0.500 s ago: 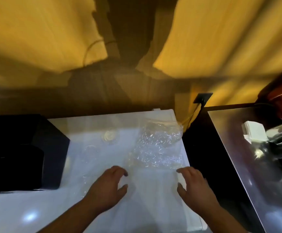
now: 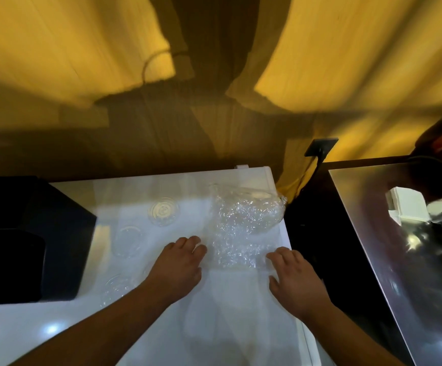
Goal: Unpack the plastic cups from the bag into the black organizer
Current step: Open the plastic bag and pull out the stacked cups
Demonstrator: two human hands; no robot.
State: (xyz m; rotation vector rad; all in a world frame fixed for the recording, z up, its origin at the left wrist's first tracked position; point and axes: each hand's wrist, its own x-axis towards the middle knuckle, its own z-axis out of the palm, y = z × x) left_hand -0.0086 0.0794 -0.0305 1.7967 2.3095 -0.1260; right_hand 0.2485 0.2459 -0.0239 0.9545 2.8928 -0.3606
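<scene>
White table (image 2: 56,336) fills the near field. Left hand (image 2: 177,268) lies palm down on it, fingers loosely spread, fingertips at the near-left edge of the clear plastic bag (image 2: 243,225). Right hand (image 2: 296,278) lies palm down near the table's right edge, fingers spread, at the bag's near-right corner; neither hand is closed on anything, though whether the fingertips press the film cannot be told. Bag is crinkled, lying flat toward the far right corner of the table. Left of the hands, three clear plastic cups stand apart on the table: one near (image 2: 117,286), one mid (image 2: 127,241), one far (image 2: 163,213). Black organizer (image 2: 30,233) sits at the left edge. Yellow curtain (image 2: 359,62) hangs beyond.
</scene>
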